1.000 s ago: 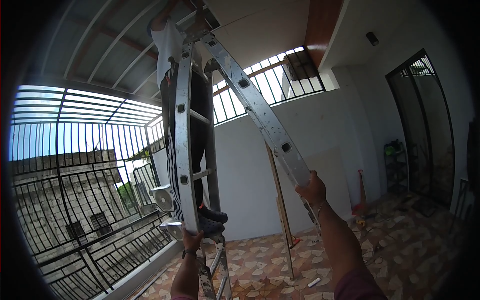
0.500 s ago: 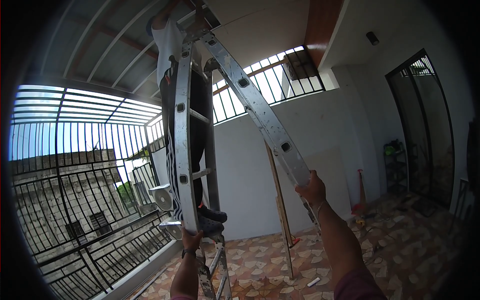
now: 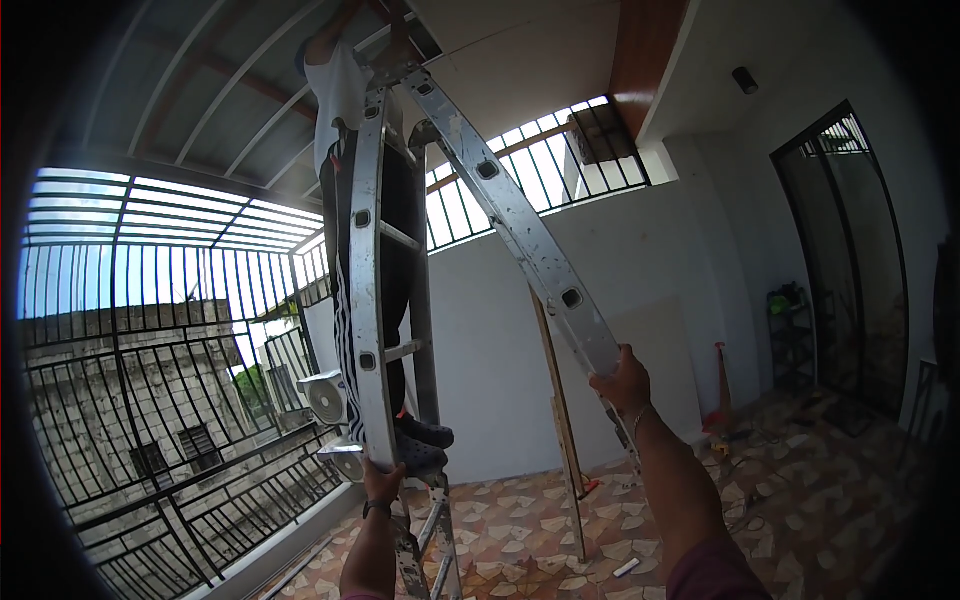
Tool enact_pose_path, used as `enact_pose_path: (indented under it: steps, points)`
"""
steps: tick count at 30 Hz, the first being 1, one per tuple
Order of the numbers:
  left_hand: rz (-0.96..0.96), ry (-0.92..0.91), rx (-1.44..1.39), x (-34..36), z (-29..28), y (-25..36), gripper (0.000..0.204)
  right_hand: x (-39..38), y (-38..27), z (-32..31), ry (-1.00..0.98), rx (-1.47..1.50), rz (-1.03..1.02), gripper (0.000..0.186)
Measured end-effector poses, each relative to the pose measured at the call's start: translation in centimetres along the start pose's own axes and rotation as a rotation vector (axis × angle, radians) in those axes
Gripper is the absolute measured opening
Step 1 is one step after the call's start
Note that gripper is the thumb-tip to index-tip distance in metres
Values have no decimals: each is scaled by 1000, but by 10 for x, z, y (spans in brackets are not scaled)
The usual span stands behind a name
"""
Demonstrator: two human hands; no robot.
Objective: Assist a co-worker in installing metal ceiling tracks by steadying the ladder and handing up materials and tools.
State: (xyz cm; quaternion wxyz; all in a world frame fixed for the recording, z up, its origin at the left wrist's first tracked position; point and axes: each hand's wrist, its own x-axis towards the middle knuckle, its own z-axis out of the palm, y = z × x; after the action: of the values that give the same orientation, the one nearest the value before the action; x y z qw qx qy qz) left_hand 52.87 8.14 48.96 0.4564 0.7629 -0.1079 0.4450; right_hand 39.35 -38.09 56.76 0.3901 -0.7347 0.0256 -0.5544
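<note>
A metal stepladder point(image 3: 368, 270) stands in front of me with its two sides spread apart. My left hand point(image 3: 382, 482) is wrapped round the lower part of its left rail, just under the shoes of a person standing on a rung. Higher up and to the right, my right hand point(image 3: 624, 382) grips the slanting right rail, thumb uppermost. The person point(image 3: 343, 95) on the ladder wears a white top and dark striped trousers, with both arms raised to the ceiling frame. Dark clogs point(image 3: 424, 440) are on the person's feet. What the raised hands hold is hidden.
Black window bars point(image 3: 180, 380) run along the left side. Outdoor air-conditioner units point(image 3: 326, 398) sit beside them. A wooden prop point(image 3: 562, 430) leans behind the ladder. Cables and tools lie on the patterned tile floor point(image 3: 530, 520) at right, near a rack point(image 3: 788, 325) and a glass door point(image 3: 845, 250).
Almost nothing differs. The view has shifted very slightly, while both my hands keep their places on the ladder and the person stays on the rung.
</note>
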Motion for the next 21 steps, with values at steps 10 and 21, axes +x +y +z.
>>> enact_pose_path:
  steps: [10,21]
  points:
    - [4,8,-3,5,5,-17,66,0,-2,-1,-8,-10,6,60]
    - [-37,-34,-20,5,3,-11,67,3,6,3,-28,48,7,61]
